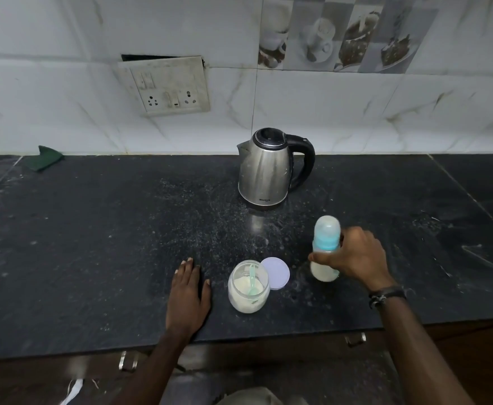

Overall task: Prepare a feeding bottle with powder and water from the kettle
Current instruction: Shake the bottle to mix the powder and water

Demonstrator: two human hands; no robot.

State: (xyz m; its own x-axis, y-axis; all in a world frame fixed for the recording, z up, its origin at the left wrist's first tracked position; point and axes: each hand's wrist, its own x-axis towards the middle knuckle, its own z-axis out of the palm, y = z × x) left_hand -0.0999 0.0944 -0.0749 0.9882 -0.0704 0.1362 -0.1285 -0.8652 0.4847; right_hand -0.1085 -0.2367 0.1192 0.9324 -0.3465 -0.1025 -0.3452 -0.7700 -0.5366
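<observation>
My right hand [356, 260] grips the feeding bottle [326, 238] around its middle; the bottle stands upright near the counter, capped with a clear dome and a blue collar, and holds milky white liquid. It looks slightly blurred. My left hand [188, 299] lies flat on the black counter [93, 244], fingers straight, left of the open powder jar [248, 286]. A pale green scoop [252, 280] sits inside the jar. The jar's white lid [276, 273] lies just behind it. The steel kettle [265, 171] with a black handle stands at the back, lid closed.
Powder specks are scattered across the counter around the kettle and jar. A green cloth [42, 158] lies at the back left by the wall. A socket panel [166, 86] is on the tiled wall. Drawer handles [355, 339] show below the counter's front edge.
</observation>
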